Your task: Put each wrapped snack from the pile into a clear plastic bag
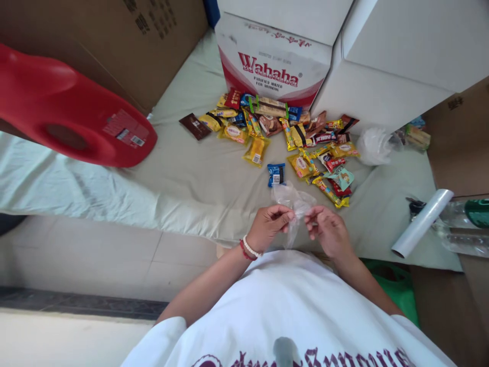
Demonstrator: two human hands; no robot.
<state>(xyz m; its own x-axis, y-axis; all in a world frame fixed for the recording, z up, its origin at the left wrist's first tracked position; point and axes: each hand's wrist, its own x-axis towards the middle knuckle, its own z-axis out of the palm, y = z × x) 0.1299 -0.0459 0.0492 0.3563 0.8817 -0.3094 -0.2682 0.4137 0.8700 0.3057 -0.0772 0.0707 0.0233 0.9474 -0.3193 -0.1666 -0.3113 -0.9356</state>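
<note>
Both hands pinch a thin clear plastic bag (pixel 293 203) close in front of my chest. My left hand (pixel 269 225), with bead bracelets on the wrist, grips one edge of the bag. The other edge is held by my right hand (pixel 327 229). The bag looks crumpled and hangs down between the hands. Beyond it, on a pale green sheet (pixel 191 173), lies a spread of several wrapped snacks (pixel 301 140), mostly yellow and red. A small blue snack packet (pixel 275 174) lies nearest the bag.
A Wahaha water carton (pixel 269 63) and white boxes (pixel 397 56) stand behind the snacks. A red plastic stool (pixel 69 109) lies at the left, brown cardboard (pixel 126 41) behind it. A roll of clear film (pixel 422 223) and a crumpled white bag (pixel 376 145) lie at the right.
</note>
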